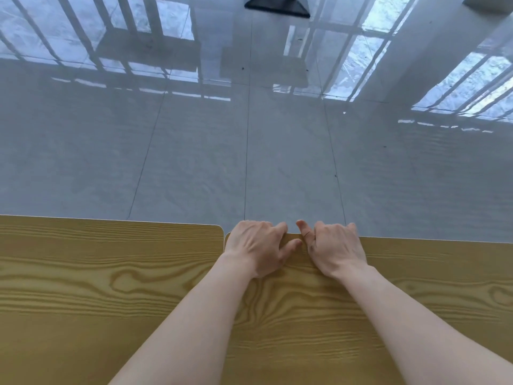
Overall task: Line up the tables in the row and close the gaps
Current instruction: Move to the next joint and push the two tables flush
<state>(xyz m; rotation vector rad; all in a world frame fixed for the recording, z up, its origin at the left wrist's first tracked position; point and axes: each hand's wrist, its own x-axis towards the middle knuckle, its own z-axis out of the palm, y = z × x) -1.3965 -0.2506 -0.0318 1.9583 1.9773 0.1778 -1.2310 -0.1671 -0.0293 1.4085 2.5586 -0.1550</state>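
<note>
Two wood-grain tables stand side by side below me. The left table [97, 273] reaches a little farther forward than the right table [430, 287], so their far edges are stepped. A thin dark seam runs between them near the far corners. My left hand [258, 245] and my right hand [336, 248] both rest on the right table's far edge, close to its left corner, with the fingers curled over the edge and the thumbs on top. The fingertips are hidden behind the edge.
A glossy grey tiled floor [249, 134] stretches beyond the tables and mirrors window bars. A black stand base [277, 6] sits on the floor at the top of the view. A pale object's corner [491, 2] shows at the top right.
</note>
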